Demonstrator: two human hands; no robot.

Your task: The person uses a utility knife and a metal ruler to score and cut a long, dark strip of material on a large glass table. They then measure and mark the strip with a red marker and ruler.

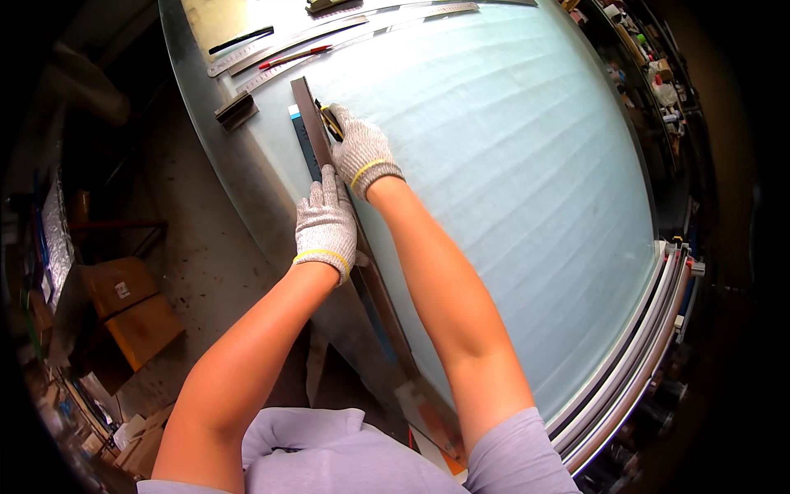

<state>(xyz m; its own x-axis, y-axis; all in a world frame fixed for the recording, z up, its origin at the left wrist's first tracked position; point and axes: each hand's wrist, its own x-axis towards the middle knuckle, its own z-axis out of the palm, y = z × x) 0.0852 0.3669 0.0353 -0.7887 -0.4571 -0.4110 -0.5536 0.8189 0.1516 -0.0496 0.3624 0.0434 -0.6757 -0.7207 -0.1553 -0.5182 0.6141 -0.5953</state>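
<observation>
My left hand (325,226): fingers close together over the brown bar (309,119) on the table (510,189); whether they clamp it I cannot tell. My right hand (360,148) pinches a black-and-yellow tool (332,123) just beside it. Judgement: firm left pressure should steady the bar. Beyond: red pen (295,58)

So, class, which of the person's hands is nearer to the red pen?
Right: the right hand is below and right of the red pen in the picture; the left hand lies farther below it.
</observation>
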